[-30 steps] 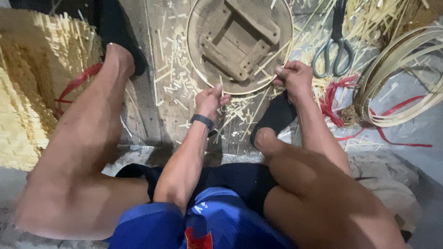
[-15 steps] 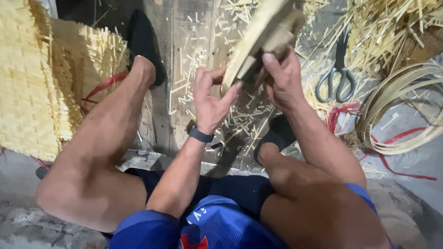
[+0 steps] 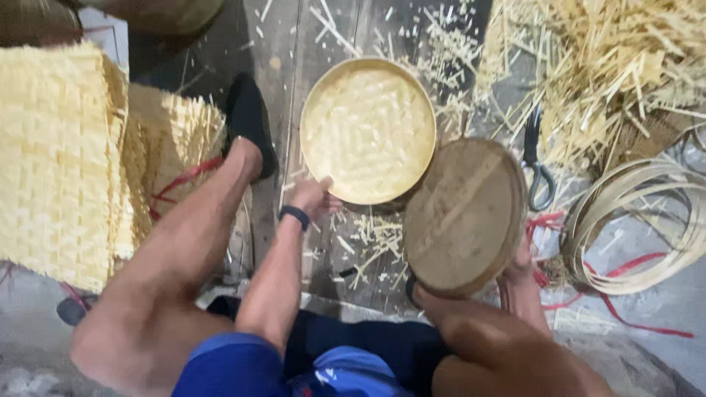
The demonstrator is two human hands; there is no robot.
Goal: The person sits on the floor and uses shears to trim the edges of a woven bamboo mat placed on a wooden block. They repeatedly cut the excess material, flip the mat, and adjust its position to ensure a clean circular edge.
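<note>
Wooden disc (image 3: 463,217) hiding right hand (image 3: 521,266)

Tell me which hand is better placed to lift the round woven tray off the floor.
The left hand, probably. It already rests at the near rim of the round woven tray, with fingers free. The right hand is busy holding the round wooden disc up on edge beside the tray.

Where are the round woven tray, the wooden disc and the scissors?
Round woven tray (image 3: 368,132), head view: middle of its woven bottom.
Wooden disc (image 3: 463,217), head view: centre of its flat face.
Scissors (image 3: 540,184), head view: on a handle loop.
</note>
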